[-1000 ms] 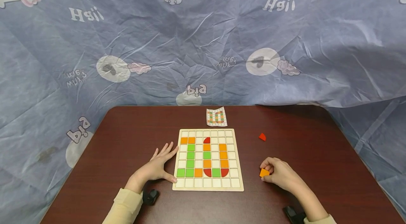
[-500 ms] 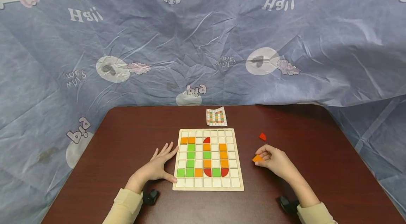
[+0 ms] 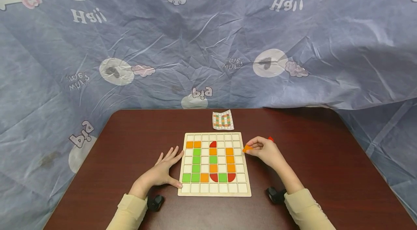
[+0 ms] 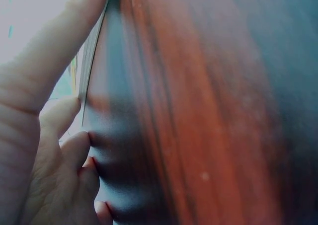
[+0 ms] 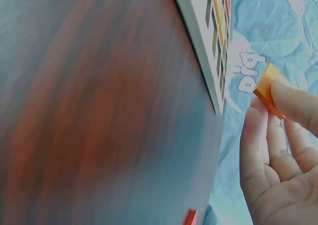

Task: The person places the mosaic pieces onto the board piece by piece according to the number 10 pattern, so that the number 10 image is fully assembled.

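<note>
A pale gridded board lies on the table, with orange, green and red tiles set in some of its squares. My left hand rests at the board's left edge, fingers spread and straight, thumb on the lower left corner. Between thumb and fingertips my right hand pinches an orange square tile, held just off the board's upper right edge. A red quarter-circle tile lies on the table behind the right hand, partly hidden by it.
Behind the board lies a small paper card printed with a coloured grid pattern. The dark wooden table ends at a blue patterned cloth hanging behind it.
My right hand has moved left and away from me with the orange tile, from the table's right side to the board's right edge. The left hand has stayed in place.
</note>
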`<state>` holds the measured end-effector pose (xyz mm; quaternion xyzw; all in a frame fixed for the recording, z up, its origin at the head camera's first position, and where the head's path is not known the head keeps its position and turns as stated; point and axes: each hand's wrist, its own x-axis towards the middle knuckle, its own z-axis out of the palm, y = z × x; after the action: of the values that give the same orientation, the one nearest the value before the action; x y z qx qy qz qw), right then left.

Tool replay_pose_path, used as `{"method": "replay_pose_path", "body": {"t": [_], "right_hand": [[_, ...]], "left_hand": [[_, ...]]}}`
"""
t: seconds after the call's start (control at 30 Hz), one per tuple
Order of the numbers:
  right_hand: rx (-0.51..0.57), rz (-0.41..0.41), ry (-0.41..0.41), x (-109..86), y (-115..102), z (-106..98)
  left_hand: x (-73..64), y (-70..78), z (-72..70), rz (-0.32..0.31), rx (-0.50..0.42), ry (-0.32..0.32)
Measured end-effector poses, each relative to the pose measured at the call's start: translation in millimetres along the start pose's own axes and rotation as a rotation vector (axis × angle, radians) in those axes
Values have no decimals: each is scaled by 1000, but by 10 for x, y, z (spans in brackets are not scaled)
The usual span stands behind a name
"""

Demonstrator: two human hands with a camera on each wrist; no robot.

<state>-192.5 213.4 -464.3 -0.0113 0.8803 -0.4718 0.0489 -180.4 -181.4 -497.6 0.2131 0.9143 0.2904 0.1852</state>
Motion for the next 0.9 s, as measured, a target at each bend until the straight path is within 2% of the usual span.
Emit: {"method": "replay_pose_path", "body": {"t": [0.17,0.47,0.67,0.9], "right_hand": [[47,-10,-3,130,-80,122],[53,-1,-16,293,-162,303],[36,16,-4,371,-189,378],[-20,-3,11,441,-196,449]], "left_hand": [[5,-5,-4,3,1,-2],[1,1,3,-6,-3,3],[-2,11,-1,-10,-9,8],[1,11,0,-14,-6,4]]}}
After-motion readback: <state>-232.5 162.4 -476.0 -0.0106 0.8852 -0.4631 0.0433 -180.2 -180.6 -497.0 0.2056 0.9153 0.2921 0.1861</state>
